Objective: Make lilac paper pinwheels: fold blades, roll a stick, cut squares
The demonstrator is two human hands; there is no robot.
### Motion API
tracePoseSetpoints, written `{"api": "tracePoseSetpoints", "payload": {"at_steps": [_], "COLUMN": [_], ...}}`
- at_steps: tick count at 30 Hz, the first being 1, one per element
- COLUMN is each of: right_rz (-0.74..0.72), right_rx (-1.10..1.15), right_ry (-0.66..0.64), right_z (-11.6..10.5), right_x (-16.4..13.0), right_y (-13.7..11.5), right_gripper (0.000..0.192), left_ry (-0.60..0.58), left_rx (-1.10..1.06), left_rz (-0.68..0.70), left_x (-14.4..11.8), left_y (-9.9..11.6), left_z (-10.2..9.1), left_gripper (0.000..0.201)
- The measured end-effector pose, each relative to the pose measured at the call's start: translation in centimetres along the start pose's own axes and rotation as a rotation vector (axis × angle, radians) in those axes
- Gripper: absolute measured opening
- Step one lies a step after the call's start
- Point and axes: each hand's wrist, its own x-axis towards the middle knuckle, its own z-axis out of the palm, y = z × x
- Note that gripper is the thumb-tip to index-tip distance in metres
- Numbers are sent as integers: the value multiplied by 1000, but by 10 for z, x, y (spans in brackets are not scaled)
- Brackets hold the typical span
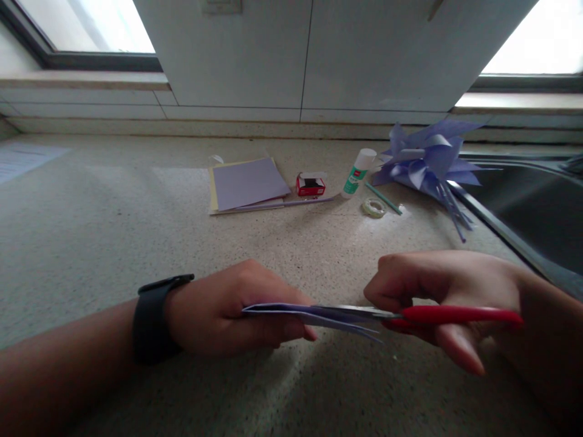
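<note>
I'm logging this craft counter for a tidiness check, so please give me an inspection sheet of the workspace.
Surface: speckled stone countertop, bare in front.
Job's things: purple paper strip pinched in left hand; red-handled scissors in right hand, blades at the strip.
Clutter: paper stack, red box, glue stick, tape roll, green stick, purple paper pinwheel.
Grips: both hands closed on their things; black watch on left wrist.
Cables: nothing seen.
Surroundings: windows, sink at right.
</note>
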Motion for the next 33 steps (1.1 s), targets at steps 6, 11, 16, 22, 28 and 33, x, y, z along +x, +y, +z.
{"api": "tracePoseSetpoints", "payload": {"at_steps": [6,11,16,22,28,33], "right_rz": [-48,-65,-47,-82,-90,-62], "right_rx": [-23,-156,-183,-196,-217,-219], "right_ry": [10,27,26,47,43,47], "right_z": [-1,1,4,5,4,5], "right_x": [-1,-1,2,4,5,6], "right_y": [5,1,-2,-2,-4,-7], "right_gripper": [64,68,71,67,68,60], "left_ry": [-9,-38,-49,-47,-59,-63], "left_rx": [-19,-11,47,53,51,85], "left_rz": [25,50,29,32,34,28], "left_x": [-1,-1,-2,-2,-2,-1], "left_y": [-1,-1,1,0,-1,-1], "left_z": [-1,0,0,0,1,2], "left_gripper": [39,44,47,45,44,42]}}
